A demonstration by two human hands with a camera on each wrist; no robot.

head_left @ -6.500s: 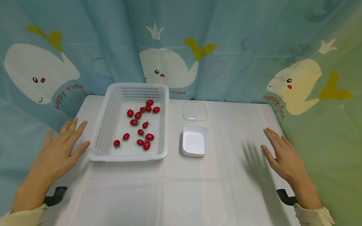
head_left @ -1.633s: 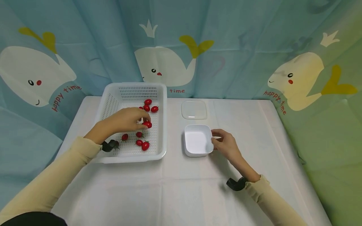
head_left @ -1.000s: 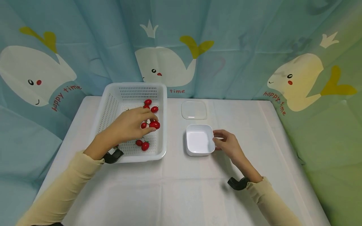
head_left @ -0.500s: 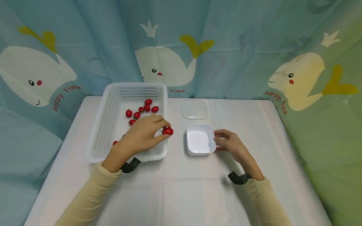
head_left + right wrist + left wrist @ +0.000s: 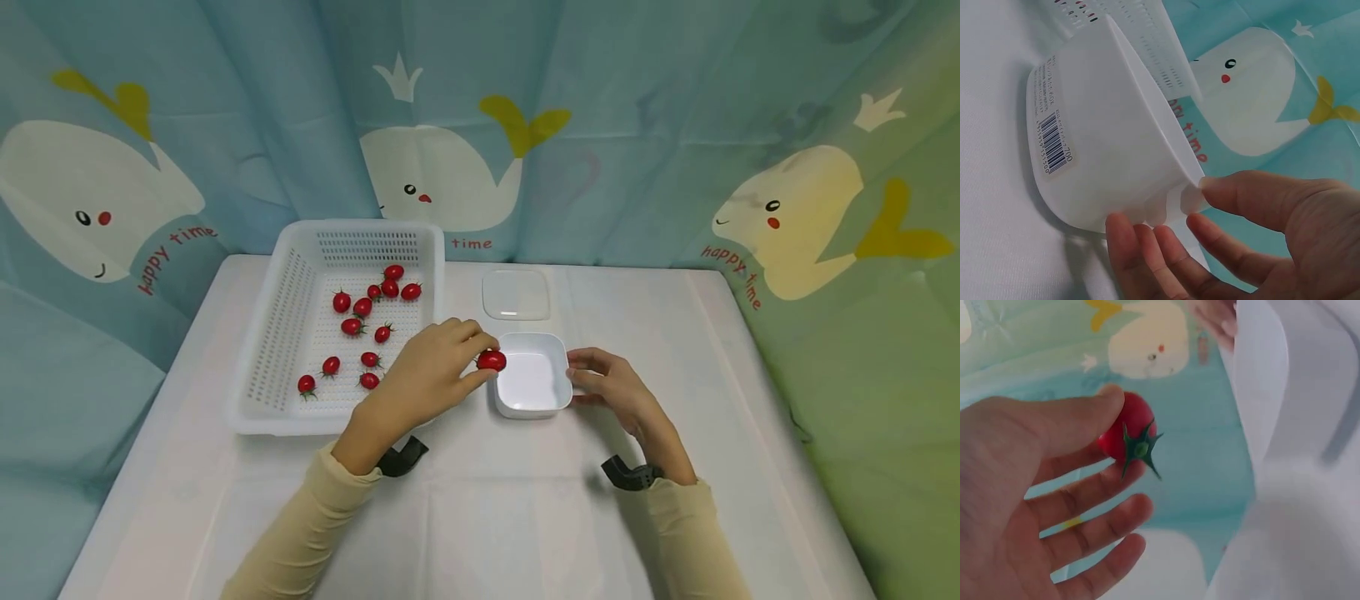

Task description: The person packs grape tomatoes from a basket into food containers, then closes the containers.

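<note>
Between thumb and index finger, my left hand (image 5: 427, 375) pinches a red cherry tomato (image 5: 491, 360). In the head view it overlaps the left rim of a square white food container (image 5: 531, 410). The left wrist view shows the tomato's green stem leaves (image 5: 1140, 447) and my other left fingers spread below it. My right hand (image 5: 611, 383) holds the container's right side, thumb (image 5: 1229, 187) at the rim and fingertips against the outer wall, as the right wrist view shows. Inside, the container's visible floor is bare.
A white perforated basket (image 5: 258, 367) stands at the left with several more cherry tomatoes (image 5: 351, 326) in it. A clear lid (image 5: 516, 295) lies behind the container. A whale-print curtain (image 5: 622, 125) hangs beyond the white table (image 5: 495, 517).
My left hand picked the cherry tomato out of the basket and carried it right to the container. The right hand came in to the container, which shifted slightly right.
</note>
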